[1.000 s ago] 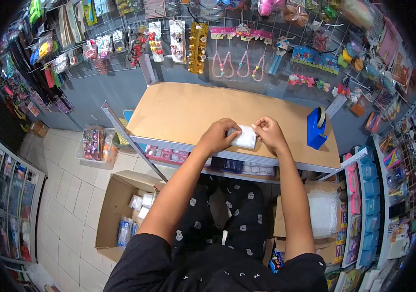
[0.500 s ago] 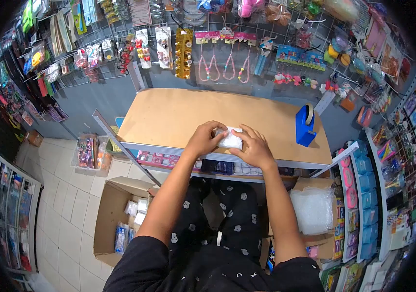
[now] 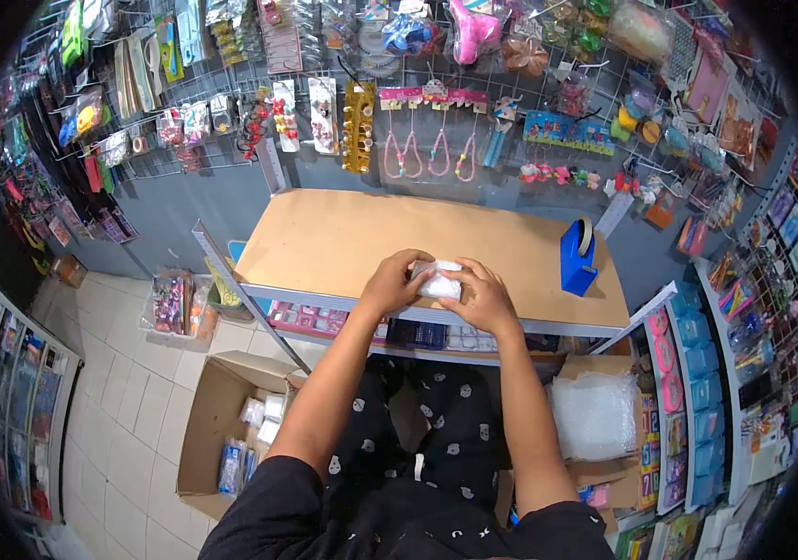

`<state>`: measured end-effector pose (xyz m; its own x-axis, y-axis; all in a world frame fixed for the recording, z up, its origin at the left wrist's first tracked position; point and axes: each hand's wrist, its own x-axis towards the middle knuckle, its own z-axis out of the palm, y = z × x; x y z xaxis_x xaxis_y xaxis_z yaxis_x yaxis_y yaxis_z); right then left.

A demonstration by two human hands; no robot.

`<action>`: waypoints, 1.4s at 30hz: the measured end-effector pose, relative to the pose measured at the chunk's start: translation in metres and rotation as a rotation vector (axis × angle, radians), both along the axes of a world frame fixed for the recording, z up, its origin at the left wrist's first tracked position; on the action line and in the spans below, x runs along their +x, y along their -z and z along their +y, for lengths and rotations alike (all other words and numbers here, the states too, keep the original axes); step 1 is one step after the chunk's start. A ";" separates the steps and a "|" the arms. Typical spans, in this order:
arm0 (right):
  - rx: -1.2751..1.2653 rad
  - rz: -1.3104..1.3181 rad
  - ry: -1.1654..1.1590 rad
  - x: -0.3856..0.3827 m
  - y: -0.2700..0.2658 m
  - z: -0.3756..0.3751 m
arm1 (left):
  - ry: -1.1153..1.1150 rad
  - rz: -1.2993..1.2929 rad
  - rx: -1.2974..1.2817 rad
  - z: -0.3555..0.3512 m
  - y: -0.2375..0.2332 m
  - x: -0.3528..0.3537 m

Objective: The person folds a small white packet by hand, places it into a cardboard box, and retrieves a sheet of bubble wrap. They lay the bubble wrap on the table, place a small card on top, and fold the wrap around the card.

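A small white packet [image 3: 440, 284], which looks bubble-wrapped, is between my two hands at the front edge of the wooden tabletop [image 3: 352, 229]. My left hand [image 3: 395, 284] grips its left side, thumb across the near face and fingers curled over the top. On the other side my right hand [image 3: 486, 297] closes round it, with the thumb pressed against the packet. Fingers cover parts of both ends. To the right on the tabletop stands a blue tape dispenser [image 3: 579, 264] with a roll of tape.
An open cardboard box [image 3: 195, 429] with white packets sits on the floor at left. Bubble wrap sheets [image 3: 595, 417] lie in a box at right. Small goods fill a shelf under the tabletop. Hanging wares cover the wire grid [image 3: 361, 84] behind; a rack [image 3: 697, 392] stands at right.
The camera view has tilted slightly, so the tabletop and wall appear lower. Both hands still hold the packet, with small shifts of the fingers and thumbs around it.
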<state>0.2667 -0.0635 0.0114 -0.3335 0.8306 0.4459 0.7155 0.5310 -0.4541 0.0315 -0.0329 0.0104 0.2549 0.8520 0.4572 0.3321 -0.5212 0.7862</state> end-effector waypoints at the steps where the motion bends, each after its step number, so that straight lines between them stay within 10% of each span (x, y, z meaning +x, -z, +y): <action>1: -0.006 -0.003 0.006 -0.001 0.000 -0.001 | -0.001 -0.026 -0.003 -0.002 -0.002 0.001; 4: 0.000 -0.013 0.007 -0.001 0.001 -0.001 | -0.130 -0.110 0.548 -0.003 -0.014 0.008; 11: 0.030 -0.012 0.009 -0.004 0.001 0.000 | 1.443 -0.408 0.206 -0.215 -0.110 0.115; 15: 0.044 -0.009 0.001 -0.004 0.004 0.003 | 1.906 -0.757 0.275 -0.313 -0.099 0.192; 42: 0.049 -0.006 0.007 -0.003 0.004 0.001 | 2.059 -0.893 0.048 -0.339 -0.084 0.227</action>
